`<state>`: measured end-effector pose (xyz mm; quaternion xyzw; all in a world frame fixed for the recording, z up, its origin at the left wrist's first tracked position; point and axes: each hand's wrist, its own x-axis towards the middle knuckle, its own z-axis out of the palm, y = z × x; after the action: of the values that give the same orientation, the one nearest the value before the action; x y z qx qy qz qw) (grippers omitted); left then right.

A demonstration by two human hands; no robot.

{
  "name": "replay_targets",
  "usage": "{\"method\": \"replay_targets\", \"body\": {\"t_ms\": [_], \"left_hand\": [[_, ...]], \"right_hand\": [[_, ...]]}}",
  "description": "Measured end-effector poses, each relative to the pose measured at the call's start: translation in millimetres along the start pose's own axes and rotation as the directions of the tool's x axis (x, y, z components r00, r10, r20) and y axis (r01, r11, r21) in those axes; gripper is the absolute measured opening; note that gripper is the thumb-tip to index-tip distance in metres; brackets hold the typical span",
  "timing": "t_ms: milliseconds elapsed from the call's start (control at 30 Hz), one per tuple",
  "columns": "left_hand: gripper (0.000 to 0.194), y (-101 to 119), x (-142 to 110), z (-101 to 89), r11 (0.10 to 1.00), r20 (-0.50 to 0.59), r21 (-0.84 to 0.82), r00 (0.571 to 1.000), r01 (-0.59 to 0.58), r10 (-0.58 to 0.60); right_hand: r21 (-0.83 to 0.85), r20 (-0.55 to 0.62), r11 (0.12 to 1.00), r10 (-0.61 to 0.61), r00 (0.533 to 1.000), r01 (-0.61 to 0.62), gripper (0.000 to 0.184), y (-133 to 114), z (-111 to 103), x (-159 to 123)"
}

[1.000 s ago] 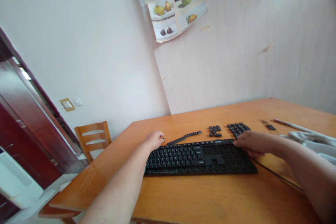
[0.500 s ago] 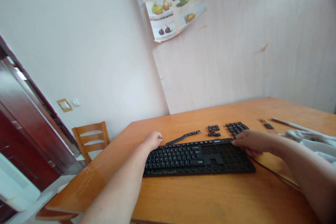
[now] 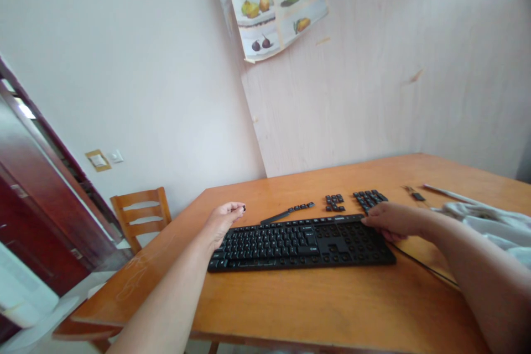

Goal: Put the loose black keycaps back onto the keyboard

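A black keyboard (image 3: 269, 243) lies on the wooden table (image 3: 315, 310), its right-hand part without keycaps. Just above the keyboard's left end, my left hand (image 3: 226, 221) pinches a small black keycap (image 3: 244, 208) between thumb and fingertips. My right hand (image 3: 385, 220) is closed on the keyboard's upper right edge. Behind the keyboard lie a space bar (image 3: 274, 217) with a short row of loose keycaps (image 3: 301, 206), a small cluster of keycaps (image 3: 334, 203) and a larger block of keycaps (image 3: 369, 199), partly hidden by my right hand.
A black cable (image 3: 427, 268) runs from behind the keyboard under my right forearm. To the right are a small dark item with metal prongs (image 3: 417, 195), a thin pale rod (image 3: 448, 193) and a crumpled cloth (image 3: 477, 221). A wooden chair (image 3: 143, 213) stands beyond the table's left edge.
My left hand has moved left and turned, so the keycap in its fingertips now shows. My right hand stays on the keyboard's edge. The whole view has shifted slightly.
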<state>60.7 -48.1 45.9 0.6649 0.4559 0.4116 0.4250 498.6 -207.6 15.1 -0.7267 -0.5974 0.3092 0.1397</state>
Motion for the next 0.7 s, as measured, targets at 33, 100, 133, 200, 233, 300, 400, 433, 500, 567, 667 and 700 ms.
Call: {"method": "replay_targets", "body": {"t_ms": [33,100,133,200,233,300,400,433,500,567,667,700], "left_hand": [[0.051,1,-6,-0.9,1.000,-0.017,0.017,1.000,-0.015,0.015],[0.047,4,-16,-2.0,0.996,-0.051,0.059,0.996,-0.065,0.068],[0.047,5,-21,-2.4,0.994,-0.064,0.079,0.994,-0.081,0.086],[0.048,7,-29,-3.1,0.989,-0.078,0.114,0.992,-0.095,0.104],[0.049,8,-33,-3.5,0.987,-0.080,0.126,0.991,-0.096,0.107],[0.049,10,-39,-4.7,0.985,-0.076,0.143,0.991,-0.100,0.112],[0.047,12,-48,-8.1,0.980,-0.066,0.164,0.990,-0.115,0.127],[0.045,12,-51,-9.6,0.978,-0.065,0.172,0.989,-0.120,0.132],[0.042,12,-55,-13.1,0.973,-0.060,0.190,0.988,-0.130,0.144],[0.039,11,-57,-16.7,0.968,-0.045,0.209,0.987,-0.139,0.152],[0.036,8,-59,-21.4,0.960,-0.010,0.242,0.990,-0.137,0.144],[0.035,8,-59,-22.5,0.958,0.000,0.251,0.990,-0.135,0.139]], "right_hand": [[-0.050,-0.040,0.999,-0.017,0.999,0.015,0.043,-2,-1,-1],[-0.163,-0.179,0.986,-0.069,0.981,0.040,0.043,-8,-3,-4],[-0.210,-0.260,0.977,-0.094,0.961,0.039,0.044,-13,-4,-6],[-0.286,-0.414,0.958,-0.156,0.897,0.035,0.051,-28,-4,-12],[-0.300,-0.443,0.952,-0.190,0.876,0.055,0.055,-37,-2,-16],[-0.319,-0.419,0.926,-0.327,0.847,0.200,0.059,-55,6,-24],[-0.411,-0.297,0.812,-0.549,0.781,0.415,0.081,-73,25,-31],[-0.430,-0.251,0.784,-0.581,0.774,0.448,0.090,-76,31,-31],[-0.447,-0.166,0.752,-0.602,0.781,0.485,0.104,-78,42,-31],[-0.453,-0.093,0.741,-0.593,0.800,0.496,0.113,-78,50,-28],[-0.459,-0.024,0.743,-0.558,0.829,0.487,0.120,-76,55,-25],[-0.457,-0.010,0.746,-0.549,0.836,0.484,0.121,-76,56,-24]]}}
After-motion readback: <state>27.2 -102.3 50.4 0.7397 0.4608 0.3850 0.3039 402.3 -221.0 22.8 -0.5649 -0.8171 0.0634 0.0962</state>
